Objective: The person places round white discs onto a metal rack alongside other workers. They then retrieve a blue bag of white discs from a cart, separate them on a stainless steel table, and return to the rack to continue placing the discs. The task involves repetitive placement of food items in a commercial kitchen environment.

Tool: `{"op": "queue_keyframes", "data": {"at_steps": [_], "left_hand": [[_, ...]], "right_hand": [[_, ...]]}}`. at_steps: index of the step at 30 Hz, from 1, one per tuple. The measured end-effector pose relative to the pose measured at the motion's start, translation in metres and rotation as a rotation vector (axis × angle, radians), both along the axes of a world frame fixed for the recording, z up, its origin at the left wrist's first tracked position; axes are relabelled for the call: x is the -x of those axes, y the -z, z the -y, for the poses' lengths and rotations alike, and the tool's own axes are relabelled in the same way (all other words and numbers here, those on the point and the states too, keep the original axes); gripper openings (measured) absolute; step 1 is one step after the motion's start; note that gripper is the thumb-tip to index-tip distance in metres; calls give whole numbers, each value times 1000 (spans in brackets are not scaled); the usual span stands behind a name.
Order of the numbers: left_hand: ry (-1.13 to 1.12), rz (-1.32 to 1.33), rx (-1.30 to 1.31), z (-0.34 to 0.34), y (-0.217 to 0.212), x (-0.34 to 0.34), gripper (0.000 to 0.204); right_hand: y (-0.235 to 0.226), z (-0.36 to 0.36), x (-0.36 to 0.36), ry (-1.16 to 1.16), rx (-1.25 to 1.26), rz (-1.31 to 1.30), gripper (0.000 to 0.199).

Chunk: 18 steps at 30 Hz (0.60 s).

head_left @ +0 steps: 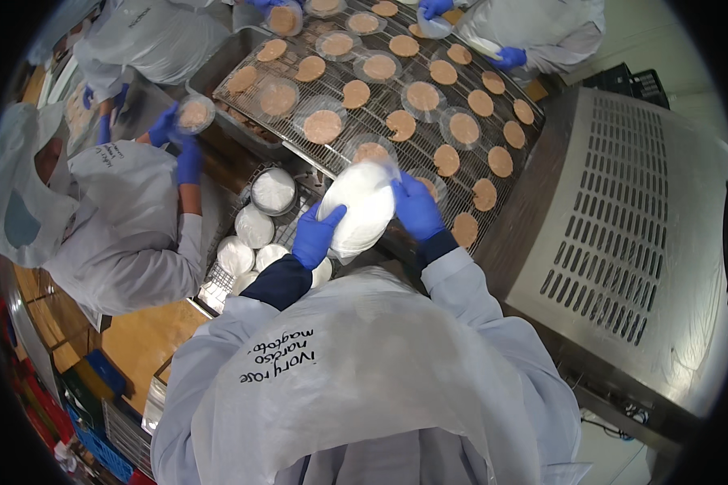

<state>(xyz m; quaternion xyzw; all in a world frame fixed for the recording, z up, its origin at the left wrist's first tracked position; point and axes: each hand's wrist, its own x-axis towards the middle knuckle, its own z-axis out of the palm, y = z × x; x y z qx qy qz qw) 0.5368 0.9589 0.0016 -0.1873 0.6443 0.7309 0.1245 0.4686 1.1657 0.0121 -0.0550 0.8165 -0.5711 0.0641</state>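
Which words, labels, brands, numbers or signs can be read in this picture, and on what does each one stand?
Wearer's apron: three dark handwritten lines, upside down in the picture; legible, but I do not copy them out.
Left co-worker's apron: dark handwriting, small, hard to read.
Upper-left co-worker's apron: dark writing, too small to read surely.
White stack: no writing visible.

Dark handwriting on three pale garments. Wearer's plastic apron [364, 347], 7 o'clock from centre: three slanting lines, upside down, largest lettering. Co-worker's white apron [109, 174], 10 o'clock: few small cramped lines, slanting. Second co-worker's plastic covering [150, 44], between 10 and 11 o'clock, near rim: one short line, small, blurred.
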Motion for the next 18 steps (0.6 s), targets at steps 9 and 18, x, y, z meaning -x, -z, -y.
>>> {"op": "queue_keyframes", "data": {"at_steps": [9, 18], "left_hand": [[-117, 3, -26, 17, 14, -4, 41], [-116, 43, 14, 13, 11, 2, 42]], "right_hand": [[-7, -40, 53, 226, 249, 121, 15], [121, -219, 140, 636, -694, -213, 27]]}}
